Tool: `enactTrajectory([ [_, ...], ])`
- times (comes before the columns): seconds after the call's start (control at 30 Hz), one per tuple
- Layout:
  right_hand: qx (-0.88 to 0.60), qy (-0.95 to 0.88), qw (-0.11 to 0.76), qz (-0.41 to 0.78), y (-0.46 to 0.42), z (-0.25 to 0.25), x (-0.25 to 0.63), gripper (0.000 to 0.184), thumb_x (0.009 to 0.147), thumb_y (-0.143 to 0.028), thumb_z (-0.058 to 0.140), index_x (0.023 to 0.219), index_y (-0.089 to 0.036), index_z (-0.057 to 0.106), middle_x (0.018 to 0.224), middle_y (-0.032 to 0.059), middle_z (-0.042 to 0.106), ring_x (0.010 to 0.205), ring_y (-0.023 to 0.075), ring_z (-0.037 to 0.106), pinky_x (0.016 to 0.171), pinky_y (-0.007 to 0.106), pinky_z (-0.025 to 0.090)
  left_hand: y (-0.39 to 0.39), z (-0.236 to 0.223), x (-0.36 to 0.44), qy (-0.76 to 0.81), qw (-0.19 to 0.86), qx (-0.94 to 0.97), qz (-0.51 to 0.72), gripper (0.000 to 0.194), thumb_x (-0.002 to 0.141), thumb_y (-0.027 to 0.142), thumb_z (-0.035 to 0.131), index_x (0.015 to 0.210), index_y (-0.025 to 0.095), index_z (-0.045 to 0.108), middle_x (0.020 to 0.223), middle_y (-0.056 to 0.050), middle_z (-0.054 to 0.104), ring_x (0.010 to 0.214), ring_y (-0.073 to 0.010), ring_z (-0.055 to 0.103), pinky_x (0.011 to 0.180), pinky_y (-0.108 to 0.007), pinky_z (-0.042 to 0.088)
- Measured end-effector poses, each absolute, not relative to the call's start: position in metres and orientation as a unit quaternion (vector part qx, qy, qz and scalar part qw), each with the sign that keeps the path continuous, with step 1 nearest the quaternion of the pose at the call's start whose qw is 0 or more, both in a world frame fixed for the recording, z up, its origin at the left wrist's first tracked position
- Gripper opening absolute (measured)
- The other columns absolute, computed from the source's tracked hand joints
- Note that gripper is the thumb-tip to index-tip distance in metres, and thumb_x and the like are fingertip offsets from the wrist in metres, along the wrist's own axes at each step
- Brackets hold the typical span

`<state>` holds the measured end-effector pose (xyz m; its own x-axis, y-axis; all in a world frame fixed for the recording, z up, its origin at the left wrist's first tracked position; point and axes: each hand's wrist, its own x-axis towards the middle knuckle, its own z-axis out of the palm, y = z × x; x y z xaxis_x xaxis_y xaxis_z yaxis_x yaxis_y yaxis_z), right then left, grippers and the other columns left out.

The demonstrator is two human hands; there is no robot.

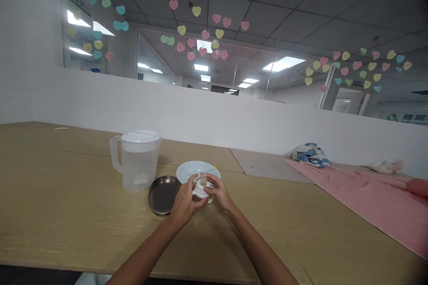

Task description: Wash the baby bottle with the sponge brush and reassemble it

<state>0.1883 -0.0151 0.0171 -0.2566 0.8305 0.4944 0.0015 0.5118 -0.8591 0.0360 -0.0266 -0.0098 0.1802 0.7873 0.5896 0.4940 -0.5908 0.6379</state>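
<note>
Bench (83, 218), one. White teated bottle (202, 189), one: held over the middle of the bench, in front of a pale plate (190, 167). Left hand (183, 201): fingers curled, pinching the bottle's left side. Right hand (219, 190): thumb and fingers bent around its right side. Round metal tray (163, 197), one: just beside the left hand. Lidded pitcher (138, 164), translucent: behind the tray, toward the far edge. Pink cloth (368, 196), one: spread toward the far right corner.
</note>
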Motion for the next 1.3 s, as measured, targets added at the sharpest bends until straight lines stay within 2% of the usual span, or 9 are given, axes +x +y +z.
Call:
enactTrajectory([
  [0.07,-0.321,-0.676,0.565,0.347,-0.01,0.016,0.194,0.049,0.068,-0.021,0.057,0.117,-0.024,0.055,0.104,0.0037,0.065,0.1,0.0227,0.057,0.09,0.037,0.042,-0.027,-0.01,0.036,0.425,0.153,0.752,0.48,0.069,0.067,0.035,0.064,0.128,0.018,0.036,0.11,-0.008,0.063,0.106,-0.0256,0.054,0.088,-0.038,0.041],
  [0.17,-0.404,-0.644,0.623,0.184,-0.004,0.01,0.203,0.035,0.073,-0.024,0.051,0.106,-0.02,0.063,0.096,0.0066,0.067,0.098,0.0234,0.057,0.092,0.04,0.04,-0.027,-0.01,0.036,0.429,0.153,0.753,0.474,0.069,0.065,0.034,0.066,0.126,0.018,0.039,0.11,-0.009,0.063,0.106,-0.0262,0.054,0.089,-0.038,0.041],
  [0.23,-0.428,-0.632,0.629,0.147,-0.004,0.006,0.203,0.031,0.081,-0.031,0.045,0.102,-0.017,0.064,0.094,0.0086,0.067,0.091,0.0231,0.06,0.087,0.039,0.043,-0.027,-0.01,0.037,0.435,0.148,0.753,0.471,0.069,0.064,0.033,0.067,0.125,0.017,0.04,0.109,-0.009,0.063,0.106,-0.0265,0.054,0.089,-0.039,0.041],
  [0.33,-0.394,-0.677,0.606,0.137,-0.012,0.002,0.194,0.037,0.088,-0.039,0.037,0.104,-0.017,0.062,0.099,0.0092,0.066,0.092,0.022,0.06,0.085,0.036,0.045,-0.028,-0.01,0.038,0.432,0.134,0.753,0.478,0.065,0.065,0.03,0.065,0.124,0.017,0.041,0.106,-0.008,0.064,0.104,-0.0254,0.055,0.088,-0.039,0.042],
  [0.5,-0.366,-0.762,0.524,0.103,-0.027,0.007,0.178,0.042,0.078,-0.038,0.057,0.116,-0.02,0.055,0.111,0.0081,0.062,0.101,0.0229,0.056,0.09,0.037,0.042,-0.028,-0.013,0.038,0.416,0.106,0.751,0.502,0.056,0.066,0.022,0.06,0.12,0.019,0.044,0.11,-0.007,0.061,0.099,-0.0229,0.057,0.085,-0.036,0.045],
  [0.63,-0.353,-0.69,0.616,0.141,-0.022,0.013,0.178,0.038,0.075,-0.032,0.062,0.11,-0.02,0.057,0.109,0.0073,0.061,0.104,0.0216,0.054,0.092,0.035,0.042,-0.025,-0.017,0.038,0.42,0.093,0.752,0.5,0.055,0.068,0.029,0.062,0.119,0.02,0.045,0.105,-0.006,0.063,0.1,-0.0231,0.057,0.085,-0.037,0.044],
  [0.83,-0.274,-0.489,0.728,0.394,-0.011,0.035,0.193,0.045,0.059,-0.027,0.075,0.1,-0.023,0.055,0.09,-0.0011,0.06,0.071,0.0129,0.06,0.06,0.026,0.054,-0.024,-0.016,0.038,0.422,0.103,0.754,0.492,0.054,0.066,0.034,0.066,0.116,0.021,0.047,0.106,-0.006,0.063,0.1,-0.0233,0.057,0.086,-0.037,0.044],
  [1.1,-0.155,-0.361,0.759,0.519,-0.006,0.043,0.216,0.042,0.056,-0.015,0.077,0.087,-0.025,0.05,0.082,-0.0051,0.062,0.083,0.0122,0.063,0.092,0.033,0.049,-0.024,-0.018,0.037,0.416,0.091,0.753,0.501,0.049,0.067,0.034,0.065,0.112,0.021,0.05,0.11,-0.006,0.061,0.101,-0.0224,0.056,0.087,-0.035,0.044],
  [1.3,-0.211,-0.429,0.757,0.445,0.004,0.027,0.211,0.041,0.058,-0.025,0.075,0.087,-0.025,0.046,0.081,-0.003,0.061,0.087,0.0188,0.063,0.09,0.043,0.049,-0.023,-0.018,0.037,0.414,0.084,0.761,0.492,0.047,0.069,0.034,0.064,0.112,0.021,0.05,0.112,-0.006,0.06,0.102,-0.0234,0.055,0.089,-0.037,0.042],
])
